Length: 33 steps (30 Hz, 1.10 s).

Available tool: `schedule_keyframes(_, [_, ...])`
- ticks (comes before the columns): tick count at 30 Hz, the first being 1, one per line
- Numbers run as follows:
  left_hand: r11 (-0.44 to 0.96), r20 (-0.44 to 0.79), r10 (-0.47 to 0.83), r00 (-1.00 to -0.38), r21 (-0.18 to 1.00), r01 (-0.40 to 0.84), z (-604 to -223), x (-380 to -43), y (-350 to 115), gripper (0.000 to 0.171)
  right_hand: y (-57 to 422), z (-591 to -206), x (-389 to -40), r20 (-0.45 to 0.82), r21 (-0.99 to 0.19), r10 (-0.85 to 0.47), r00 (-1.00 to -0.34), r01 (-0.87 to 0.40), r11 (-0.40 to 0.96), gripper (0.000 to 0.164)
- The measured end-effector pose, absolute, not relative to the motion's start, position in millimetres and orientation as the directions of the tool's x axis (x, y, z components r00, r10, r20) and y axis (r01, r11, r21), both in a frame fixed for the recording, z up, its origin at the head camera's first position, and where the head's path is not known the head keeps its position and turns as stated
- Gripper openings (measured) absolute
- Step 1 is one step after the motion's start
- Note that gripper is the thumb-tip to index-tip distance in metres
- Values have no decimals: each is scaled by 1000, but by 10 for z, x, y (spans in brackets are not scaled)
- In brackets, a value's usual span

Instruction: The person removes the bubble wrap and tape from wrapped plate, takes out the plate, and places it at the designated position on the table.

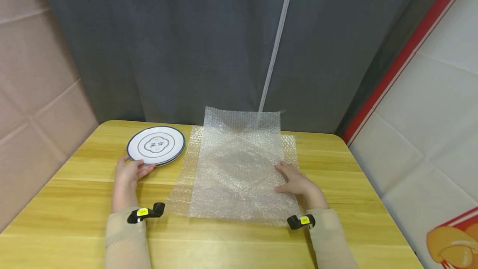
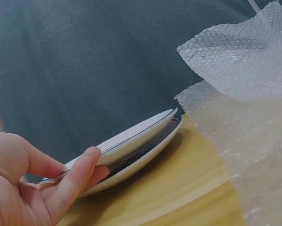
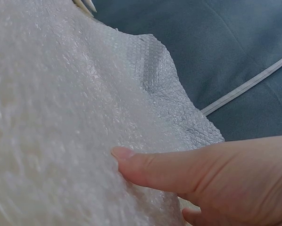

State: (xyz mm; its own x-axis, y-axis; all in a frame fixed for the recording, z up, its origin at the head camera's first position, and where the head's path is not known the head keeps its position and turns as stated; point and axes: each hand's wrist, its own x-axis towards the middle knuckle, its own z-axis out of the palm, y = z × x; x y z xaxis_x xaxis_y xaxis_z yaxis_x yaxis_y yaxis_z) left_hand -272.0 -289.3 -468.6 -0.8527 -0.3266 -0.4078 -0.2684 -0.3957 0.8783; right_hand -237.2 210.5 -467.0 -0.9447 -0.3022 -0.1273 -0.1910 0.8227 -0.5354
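My left hand point(image 1: 128, 173) pinches the near edge of a white plate point(image 1: 156, 145) with a dark blue rim and black characters in its middle. In the left wrist view this upper plate point(image 2: 138, 129) is tilted up at the hand's side, leaving a gap above a second plate point(image 2: 136, 172) on the table. Sheets of clear bubble wrap point(image 1: 239, 169) lie to the right of the plates, one over another. My right hand point(image 1: 298, 182) rests on the wrap's right side with fingers spread; in the right wrist view its thumb point(image 3: 155, 169) touches the top sheet.
The wooden table point(image 1: 231, 244) ends at a dark grey curtain point(image 1: 186, 53) behind. The top sheet's far end rises against that curtain. A pale wall point(image 1: 41, 74) stands on the left, and a white panel with a red stripe point(image 1: 407, 53) on the right.
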Motion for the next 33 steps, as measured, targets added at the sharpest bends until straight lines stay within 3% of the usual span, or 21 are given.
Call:
schedule_keyframes(14, [-339,-380,-324,-866,902,-268,-4673,-2695,-2876,74,2112,-4679,-2398,-130,-542,-310,-942,-194,818,83])
schedule_keyframes(27, [-53,-295,-394,-870,953,-299,-4737,-2702,-2857,69,2108,-4672,-2378,-129,-535,-300,-945,-188,824,82])
schedule_keyframes(33, [-16,-284,-401,-871,953,-303,-4772,-2692,-2856,70,2101,-4653,-2363,-132,-540,-298,-945,-184,822,82])
